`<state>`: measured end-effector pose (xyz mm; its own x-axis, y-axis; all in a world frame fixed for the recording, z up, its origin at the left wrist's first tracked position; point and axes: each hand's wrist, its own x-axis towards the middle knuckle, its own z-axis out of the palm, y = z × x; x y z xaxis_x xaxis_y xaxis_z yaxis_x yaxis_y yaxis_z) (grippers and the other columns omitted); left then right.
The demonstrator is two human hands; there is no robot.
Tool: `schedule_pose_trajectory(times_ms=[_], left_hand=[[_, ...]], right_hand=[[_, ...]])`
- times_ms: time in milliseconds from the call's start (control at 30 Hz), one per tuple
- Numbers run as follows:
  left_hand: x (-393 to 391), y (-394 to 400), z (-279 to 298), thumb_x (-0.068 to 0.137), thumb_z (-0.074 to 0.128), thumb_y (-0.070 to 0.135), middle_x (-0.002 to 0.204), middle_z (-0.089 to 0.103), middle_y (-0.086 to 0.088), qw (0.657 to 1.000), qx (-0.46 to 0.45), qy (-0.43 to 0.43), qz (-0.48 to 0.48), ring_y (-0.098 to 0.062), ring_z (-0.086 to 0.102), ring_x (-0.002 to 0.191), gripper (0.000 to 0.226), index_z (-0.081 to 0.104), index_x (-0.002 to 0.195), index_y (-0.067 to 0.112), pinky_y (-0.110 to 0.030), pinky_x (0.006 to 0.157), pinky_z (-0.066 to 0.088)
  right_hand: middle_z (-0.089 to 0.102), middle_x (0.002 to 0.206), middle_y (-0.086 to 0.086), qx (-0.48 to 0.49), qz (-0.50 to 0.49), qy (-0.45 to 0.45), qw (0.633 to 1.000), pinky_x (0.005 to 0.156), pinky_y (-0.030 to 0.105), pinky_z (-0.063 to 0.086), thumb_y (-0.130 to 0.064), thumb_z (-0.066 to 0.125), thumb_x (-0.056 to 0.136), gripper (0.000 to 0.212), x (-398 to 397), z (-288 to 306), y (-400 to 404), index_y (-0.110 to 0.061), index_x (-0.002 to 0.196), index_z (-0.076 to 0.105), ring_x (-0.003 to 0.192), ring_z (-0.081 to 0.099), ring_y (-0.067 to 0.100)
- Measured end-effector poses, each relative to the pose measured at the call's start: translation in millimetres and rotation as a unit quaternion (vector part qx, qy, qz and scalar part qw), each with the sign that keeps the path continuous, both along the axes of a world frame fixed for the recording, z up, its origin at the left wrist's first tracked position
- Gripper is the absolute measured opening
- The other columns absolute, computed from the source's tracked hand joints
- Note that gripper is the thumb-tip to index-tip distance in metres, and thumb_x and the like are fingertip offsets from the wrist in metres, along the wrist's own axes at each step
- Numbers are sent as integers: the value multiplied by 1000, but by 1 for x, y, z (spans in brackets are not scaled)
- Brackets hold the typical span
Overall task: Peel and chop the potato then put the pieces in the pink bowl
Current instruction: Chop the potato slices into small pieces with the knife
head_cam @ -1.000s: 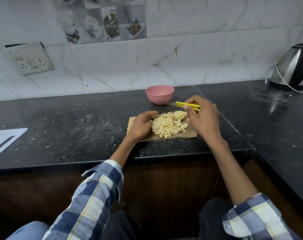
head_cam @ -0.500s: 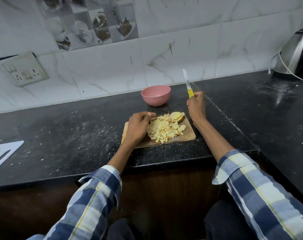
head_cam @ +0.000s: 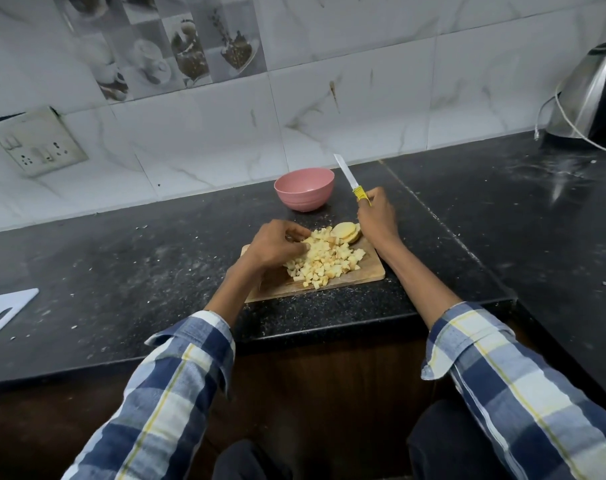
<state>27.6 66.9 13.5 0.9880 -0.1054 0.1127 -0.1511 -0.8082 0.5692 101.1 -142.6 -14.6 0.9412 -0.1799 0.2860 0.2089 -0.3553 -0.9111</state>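
A wooden cutting board (head_cam: pixel 367 277) lies on the black counter with a heap of small potato cubes (head_cam: pixel 324 261) on it. Two uncut potato slices (head_cam: pixel 344 232) rest at the board's far right corner. My left hand (head_cam: pixel 275 245) sits at the heap's left side, fingers curled into the cubes. My right hand (head_cam: pixel 377 218) stands on the board's right edge, closed around a yellow-handled knife (head_cam: pixel 350 180) whose blade points up and away. The pink bowl (head_cam: pixel 304 188) stands just behind the board; its inside looks empty.
A steel kettle (head_cam: pixel 592 98) with a white cord stands at the back right. A white cutting board (head_cam: pixel 3 311) lies at the far left. A wall socket plate (head_cam: pixel 38 142) hangs on the tiled wall. Crumbs dot the counter (head_cam: pixel 121 258).
My right hand turned the knife from lying flat over the board to blade-up and pulled back to the board's right edge. My left hand shifted its fingers into the cubes.
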Motion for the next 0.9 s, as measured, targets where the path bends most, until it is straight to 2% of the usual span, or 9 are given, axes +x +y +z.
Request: schedule_pose_trajectory(times_ms=[133,200,333,467,567,700,800,900], left_hand=[[0,-1,3,92,77,11,101,73,-6,998,-45,43,4,-22,74,91,28,71,119,9,-37,89,60],[1,-1,4,92,76,8,94,73,-5,997,-58,51,2,-17,72,83,25,71,116,10,-34,83,61],[-1,-1,5,93,71,0,89,73,-1,994,-94,48,1,-4,70,71,21,73,111,10,-20,67,58],[-2,2,3,98,68,8,97,79,-1,990,-143,-3,13,-9,72,86,14,78,107,13,-21,75,57],[-4,5,3,102,64,10,93,80,-3,981,-189,-36,18,-14,74,85,15,77,108,10,-24,71,57],[-8,3,5,94,72,3,92,80,-6,973,-220,-75,5,-21,78,88,14,78,107,7,-24,73,60],[-8,-5,8,85,81,2,93,80,-7,969,-236,-78,-2,-23,78,89,20,79,105,6,-31,81,63],[-3,-15,13,84,83,4,92,80,-5,972,-221,-73,-19,-23,78,87,22,79,105,7,-34,81,64]], right_hand=[[62,93,7,-15,-2,2,1000,70,44,48,-19,45,104,8,1,-2,0,-16,99,49,87,61,28],[62,92,7,-20,-3,0,1000,67,42,46,-19,45,104,8,1,-2,0,-16,99,49,85,61,27],[60,92,5,-23,-3,2,1000,66,40,44,-18,46,105,7,1,-3,-1,-15,100,50,82,59,25],[59,91,4,-27,-1,1,1000,66,41,45,-18,45,105,8,3,-4,-2,-14,101,51,82,58,22],[62,95,4,-29,-2,1,1000,67,40,46,-20,46,105,10,4,-5,-1,-13,105,54,84,60,23],[63,96,5,-25,-4,1,1000,75,48,52,-20,47,105,10,6,-6,-1,-14,104,55,88,64,26],[65,96,6,-9,-5,2,1000,77,49,54,-20,48,104,8,6,-6,-2,-16,102,55,89,65,26],[66,96,7,2,-7,4,1000,76,47,54,-21,48,103,8,6,-6,-3,-16,102,55,89,65,25]])
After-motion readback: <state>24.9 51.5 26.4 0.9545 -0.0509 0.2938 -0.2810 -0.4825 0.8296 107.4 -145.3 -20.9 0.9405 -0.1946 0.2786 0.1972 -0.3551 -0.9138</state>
